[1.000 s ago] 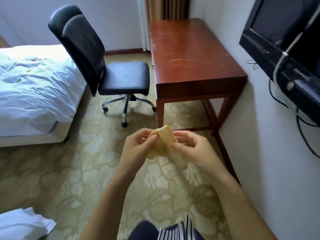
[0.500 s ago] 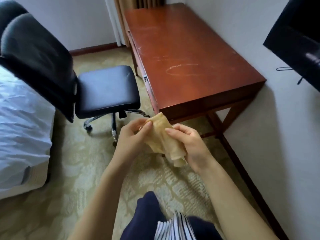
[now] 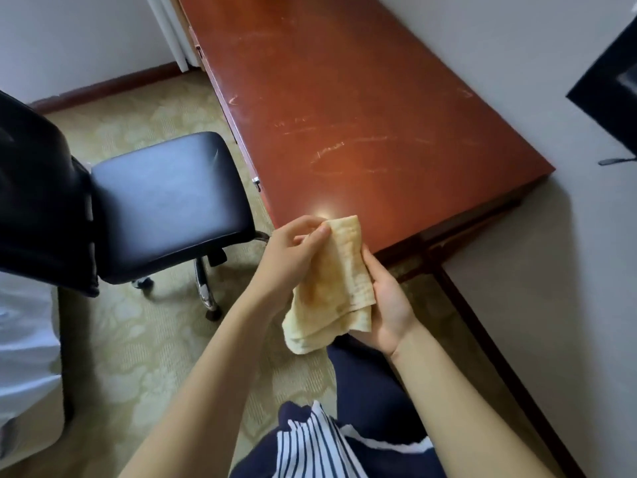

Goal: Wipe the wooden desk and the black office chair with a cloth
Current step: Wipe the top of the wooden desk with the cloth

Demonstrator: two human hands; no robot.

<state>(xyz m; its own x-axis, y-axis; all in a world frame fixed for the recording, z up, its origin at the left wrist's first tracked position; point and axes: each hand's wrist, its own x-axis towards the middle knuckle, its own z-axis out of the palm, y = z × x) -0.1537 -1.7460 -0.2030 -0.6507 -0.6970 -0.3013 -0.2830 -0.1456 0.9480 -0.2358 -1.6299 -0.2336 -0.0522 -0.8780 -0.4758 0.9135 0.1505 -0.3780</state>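
Head view sets the scuffed wooden counter (image 3: 362, 115) ahead of you, with the black office chair (image 3: 165, 198) just beside it, both likely unwiped. You hold the cloth (image 3: 331, 288) near the counter's corner, probably folding a pad. Your left grip (image 3: 293, 257) pinches its top corner. Your right grip (image 3: 389, 305) cradles it, fingers hidden, so their curl is unclear.

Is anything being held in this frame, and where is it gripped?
A yellow cloth: left hand pinches its top corner, right hand supports its lower part from beneath.
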